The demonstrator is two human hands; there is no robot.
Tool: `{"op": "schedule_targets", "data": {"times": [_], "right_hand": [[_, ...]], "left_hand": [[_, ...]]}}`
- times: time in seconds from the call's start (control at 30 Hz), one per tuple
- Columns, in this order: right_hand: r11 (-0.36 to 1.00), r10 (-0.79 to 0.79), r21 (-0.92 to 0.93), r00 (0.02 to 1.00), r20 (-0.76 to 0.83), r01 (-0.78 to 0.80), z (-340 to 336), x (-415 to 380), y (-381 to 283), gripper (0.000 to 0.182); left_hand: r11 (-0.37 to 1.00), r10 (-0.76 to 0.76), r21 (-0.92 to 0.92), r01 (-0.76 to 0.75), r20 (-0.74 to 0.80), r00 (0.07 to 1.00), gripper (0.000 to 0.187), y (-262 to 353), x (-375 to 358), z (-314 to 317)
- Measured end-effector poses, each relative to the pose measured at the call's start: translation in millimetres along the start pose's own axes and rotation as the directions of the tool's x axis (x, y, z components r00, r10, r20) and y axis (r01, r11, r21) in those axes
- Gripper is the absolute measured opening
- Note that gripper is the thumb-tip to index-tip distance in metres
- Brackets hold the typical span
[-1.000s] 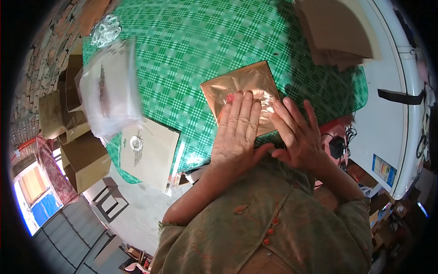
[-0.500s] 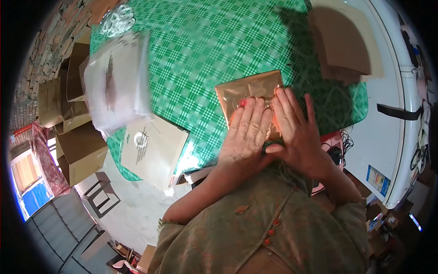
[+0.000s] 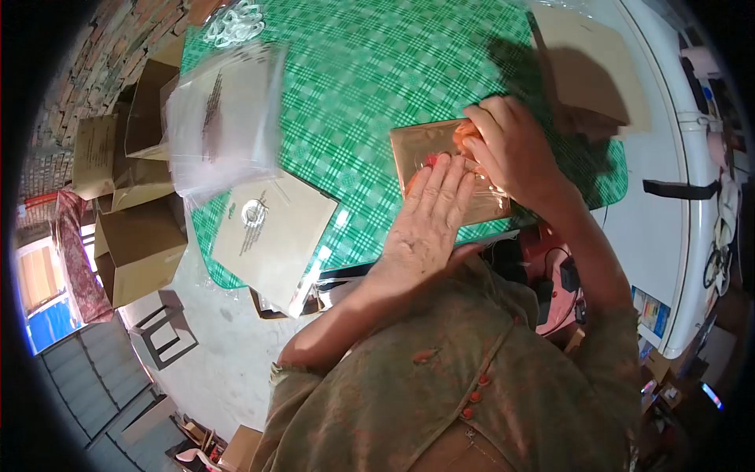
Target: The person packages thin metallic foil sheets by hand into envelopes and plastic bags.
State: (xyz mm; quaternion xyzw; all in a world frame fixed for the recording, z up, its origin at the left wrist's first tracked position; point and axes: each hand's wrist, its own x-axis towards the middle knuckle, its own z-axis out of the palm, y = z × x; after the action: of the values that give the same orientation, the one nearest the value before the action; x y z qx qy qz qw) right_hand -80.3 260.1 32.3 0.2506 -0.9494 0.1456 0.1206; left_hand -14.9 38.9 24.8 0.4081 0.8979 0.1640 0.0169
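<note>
A flat square package (image 3: 421, 140), tan and glossy with clear film over it, lies near the table's front edge. Something small and red shows beside my left fingertips. My left hand (image 3: 429, 208) is laid flat over the package's middle, fingers stretched out and holding nothing. At the far right corner my right hand (image 3: 511, 149) is curled, its thumb and fingers closed on a shiny orange piece (image 3: 465, 135). Part of that piece is hidden under the fingers.
A green checked cloth (image 3: 354, 71) covers the table. To the left lie a stack of clear plastic bags (image 3: 224, 118) and a printed beige sheet (image 3: 275, 228). White loops (image 3: 234, 23) sit farther back. Brown boards (image 3: 590, 71) lie at the right, and open cartons (image 3: 141, 252) stand at the left.
My right hand has gone from lying flat on the package to its far corner and closed on the orange piece. My left hand stays flat on the package. The view has shifted slightly.
</note>
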Motion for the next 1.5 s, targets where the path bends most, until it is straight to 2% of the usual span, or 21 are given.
{"op": "schedule_targets", "data": {"times": [0.03,0.13,0.23,0.33,0.43,0.53,0.63,0.67,0.73,0.77,0.87,0.9,0.97,1.07,1.13,1.2,1.23,1.27,1.3,1.37,1.5], "right_hand": [[1.000,0.003,-0.005,1.000,0.027,-0.003,-0.4,3.7,4.0,0.027],[0.990,-0.141,-0.007,0.988,0.057,0.142,-8.4,12.0,14.5,0.019],[0.942,0.066,0.303,0.966,0.250,-0.142,-19.8,2.1,7.2,0.025],[0.911,0.156,0.315,0.930,0.332,-0.266,-31.7,-19.3,-2.7,0.023],[0.710,0.373,0.407,0.797,0.475,-0.575,-52.4,-28.4,-19.9,0.019],[0.646,0.409,0.623,0.889,0.206,-0.442,-48.2,-57.7,-27.9,0.034],[0.781,0.182,0.573,0.969,0.168,-0.246,-63.5,-88.0,-23.6,0.058],[0.780,0.155,0.582,0.971,0.181,-0.232,-71.5,-94.0,-25.8,0.061],[0.774,0.095,0.599,0.974,0.206,-0.202,-89.2,-100.9,-33.1,0.068],[0.752,0.119,0.624,0.975,0.188,-0.212,-91.6,-102.9,-36.4,0.076],[0.726,0.089,0.677,0.992,0.085,-0.124,-93.1,-98.6,-42.0,0.072],[0.650,0.069,0.741,0.985,0.159,-0.166,-95.0,-95.2,-44.1,0.069],[0.484,0.001,0.835,0.955,0.297,-0.260,-99.0,-85.2,-48.2,0.063],[0.197,0.103,0.763,0.787,0.609,-0.616,-94.7,-78.0,-58.5,0.055],[0.379,-0.009,0.690,0.743,0.670,-0.617,-87.3,-75.2,-48.9,0.052],[0.491,-0.043,0.664,0.746,0.665,-0.564,-85.5,-64.7,-51.6,0.044],[0.514,-0.029,0.678,0.779,0.627,-0.526,-87.0,-58.4,-56.9,0.037],[0.536,-0.018,0.690,0.811,0.585,-0.486,-87.8,-52.6,-62.2,0.032],[0.521,-0.005,0.692,0.809,0.588,-0.500,-85.8,-49.0,-64.2,0.032],[0.491,0.012,0.696,0.803,0.595,-0.524,-81.1,-41.5,-68.7,0.033],[0.410,-0.027,0.717,0.778,0.628,-0.564,-55.7,-32.3,-77.1,0.024]], "left_hand": [[1.000,0.012,0.003,-0.012,-0.008,1.000,0.108,-0.7,-1.3,0.7],[0.997,0.075,0.022,-0.076,0.018,0.997,0.106,-3.8,-9.9,3.9],[0.978,0.147,0.144,-0.149,0.026,0.989,0.090,-3.2,-22.3,4.8],[0.955,0.237,0.189,-0.227,-0.034,0.971,0.076,-7.1,-32.4,7.8],[0.974,0.223,0.001,-0.225,-0.120,0.967,0.068,-8.3,-33.5,9.3],[0.974,0.201,-0.082,-0.213,-0.130,0.971,0.066,-7.8,-33.1,2.7],[0.953,0.201,-0.207,-0.223,-0.122,0.972,0.066,-11.7,-34.2,-1.3],[0.931,0.165,-0.314,-0.187,-0.095,0.982,0.065,-10.5,-34.0,-8.7],[0.854,0.101,-0.511,-0.103,-0.032,0.994,0.062,-5.3,-33.1,-36.4],[0.779,0.099,-0.621,-0.088,-0.017,0.995,0.056,-8.3,-33.4,-47.4],[0.500,0.132,-0.831,0.242,0.349,0.928,0.052,-11.2,-37.3,-82.9],[0.438,0.181,-0.855,0.276,0.384,0.905,0.054,-17.0,-38.9,-85.2],[0.266,0.191,-0.850,0.455,0.509,0.840,0.050,-27.4,-44.7,-88.3],[0.042,0.147,-0.794,0.607,0.606,0.782,0.041,-28.3,-48.3,-96.2],[-0.082,0.078,-0.775,0.626,0.622,0.779,0.036,-25.9,-55.9,-89.4],[-0.239,0.007,-0.738,0.632,0.649,0.761,0.033,-21.7,-63.1,-82.8],[-0.297,-0.027,-0.703,0.646,0.683,0.730,0.033,-18.8,-64.4,-79.8],[-0.283,-0.083,-0.684,0.672,0.715,0.694,0.035,-19.1,-68.4,-76.5],[-0.273,-0.138,-0.663,0.697,0.744,0.653,0.038,-19.3,-72.4,-73.2],[-0.310,-0.129,-0.679,0.665,0.723,0.679,0.039,-18.3,-77.9,-74.4],[-0.481,-0.130,-0.692,0.538,0.663,0.737,0.043,-23.4,-99.3,-51.8]]}}
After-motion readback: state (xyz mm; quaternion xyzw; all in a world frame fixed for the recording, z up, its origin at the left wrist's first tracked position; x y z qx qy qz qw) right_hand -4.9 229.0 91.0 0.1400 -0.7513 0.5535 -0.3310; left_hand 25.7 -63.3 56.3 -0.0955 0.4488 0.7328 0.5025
